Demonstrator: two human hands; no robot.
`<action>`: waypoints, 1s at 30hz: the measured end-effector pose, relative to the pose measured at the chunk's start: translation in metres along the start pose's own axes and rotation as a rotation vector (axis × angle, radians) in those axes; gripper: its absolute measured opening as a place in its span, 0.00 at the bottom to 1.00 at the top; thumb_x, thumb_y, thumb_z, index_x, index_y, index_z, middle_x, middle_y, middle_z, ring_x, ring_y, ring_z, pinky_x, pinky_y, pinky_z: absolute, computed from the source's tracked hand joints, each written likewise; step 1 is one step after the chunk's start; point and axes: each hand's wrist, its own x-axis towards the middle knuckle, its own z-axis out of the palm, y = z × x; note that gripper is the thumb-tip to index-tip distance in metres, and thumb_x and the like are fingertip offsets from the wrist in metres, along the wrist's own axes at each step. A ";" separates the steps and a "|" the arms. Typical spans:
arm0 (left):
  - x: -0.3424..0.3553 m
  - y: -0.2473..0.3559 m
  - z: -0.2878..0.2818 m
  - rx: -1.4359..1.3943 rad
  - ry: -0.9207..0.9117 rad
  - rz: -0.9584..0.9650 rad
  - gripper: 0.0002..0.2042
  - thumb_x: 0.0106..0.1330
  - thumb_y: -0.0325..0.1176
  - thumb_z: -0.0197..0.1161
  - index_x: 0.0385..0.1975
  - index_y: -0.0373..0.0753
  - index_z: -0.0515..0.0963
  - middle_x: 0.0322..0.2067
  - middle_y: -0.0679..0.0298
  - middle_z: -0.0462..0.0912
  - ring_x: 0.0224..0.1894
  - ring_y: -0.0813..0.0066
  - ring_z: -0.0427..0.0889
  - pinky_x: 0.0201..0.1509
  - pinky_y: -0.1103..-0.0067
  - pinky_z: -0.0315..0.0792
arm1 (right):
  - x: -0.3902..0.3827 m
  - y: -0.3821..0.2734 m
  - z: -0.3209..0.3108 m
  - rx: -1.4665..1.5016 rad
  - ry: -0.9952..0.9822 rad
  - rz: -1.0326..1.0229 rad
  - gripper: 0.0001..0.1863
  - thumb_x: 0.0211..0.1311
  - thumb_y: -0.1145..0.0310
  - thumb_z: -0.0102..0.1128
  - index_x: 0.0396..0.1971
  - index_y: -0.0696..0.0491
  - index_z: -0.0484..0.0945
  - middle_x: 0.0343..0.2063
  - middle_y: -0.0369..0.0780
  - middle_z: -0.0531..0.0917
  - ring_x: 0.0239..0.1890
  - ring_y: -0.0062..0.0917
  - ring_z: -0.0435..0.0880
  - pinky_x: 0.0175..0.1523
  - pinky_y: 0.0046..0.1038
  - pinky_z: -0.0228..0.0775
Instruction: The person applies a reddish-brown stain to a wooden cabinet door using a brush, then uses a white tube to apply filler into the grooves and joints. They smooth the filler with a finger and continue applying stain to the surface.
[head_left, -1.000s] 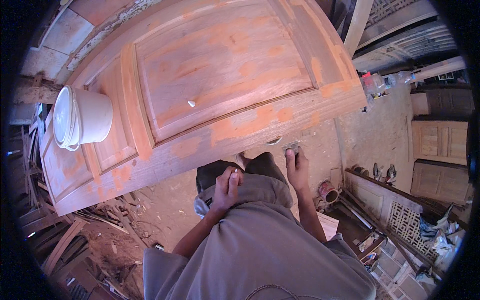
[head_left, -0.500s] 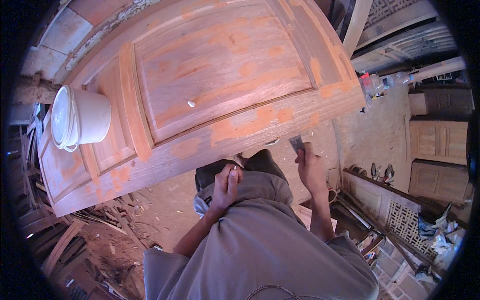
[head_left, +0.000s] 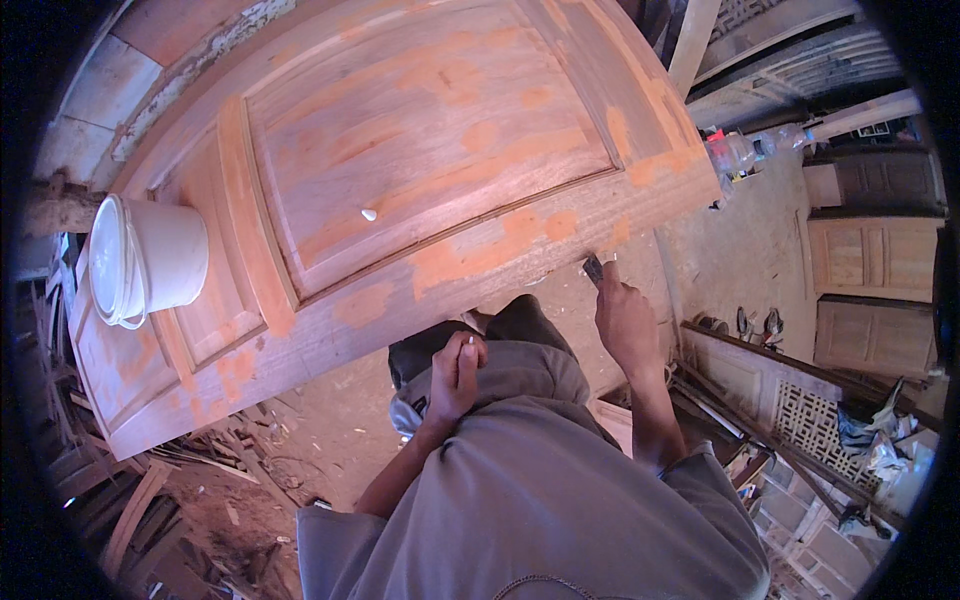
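Observation:
A wooden panelled door [head_left: 420,130] lies in front of me, blotched with orange filler patches. My right hand [head_left: 624,305] grips a putty knife [head_left: 593,268] with a dark flat blade, held at the door's near edge; whether the blade touches the wood I cannot tell. Close to my waist, my left hand [head_left: 456,370] is closed, with a tiny white bit showing at the fingers; what it holds is mostly hidden. A small white lump [head_left: 369,214] rests on the large panel. Toward the door's left end sits a white plastic bucket [head_left: 150,262].
Scrap wood [head_left: 190,480] litters the ground at lower left. Plastic bottles [head_left: 740,152] stand beyond the door's right end. To my right are a carved lattice panel [head_left: 815,435], a pair of sandals [head_left: 760,325] and leaning cabinet doors [head_left: 865,260].
My right hand has moved up toward the door's near edge, and the putty knife's blade has turned more edge-on. My left hand stays closed near my waist. The view has shifted slightly.

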 end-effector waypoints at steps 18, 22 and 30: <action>-0.008 -0.010 -0.008 -0.187 0.058 -0.182 0.16 0.79 0.38 0.39 0.33 0.35 0.68 0.24 0.65 0.69 0.25 0.79 0.67 0.30 0.79 0.65 | -0.041 -0.009 0.019 0.636 -0.220 -0.357 0.23 0.73 0.60 0.48 0.63 0.53 0.70 0.31 0.50 0.77 0.33 0.41 0.77 0.40 0.36 0.72; -0.002 -0.016 0.003 -0.397 0.072 -0.280 0.17 0.80 0.43 0.40 0.36 0.37 0.70 0.25 0.65 0.70 0.26 0.80 0.70 0.28 0.80 0.66 | -0.049 -0.057 0.010 0.514 -0.099 -0.422 0.25 0.69 0.67 0.54 0.66 0.53 0.68 0.29 0.48 0.75 0.30 0.38 0.76 0.40 0.35 0.71; -0.004 -0.030 0.021 -0.421 0.316 -0.309 0.14 0.80 0.39 0.42 0.42 0.35 0.71 0.26 0.68 0.71 0.27 0.83 0.69 0.29 0.81 0.68 | -0.043 -0.101 0.023 0.291 -0.232 -0.502 0.29 0.67 0.69 0.57 0.68 0.47 0.65 0.30 0.52 0.74 0.30 0.46 0.78 0.37 0.41 0.72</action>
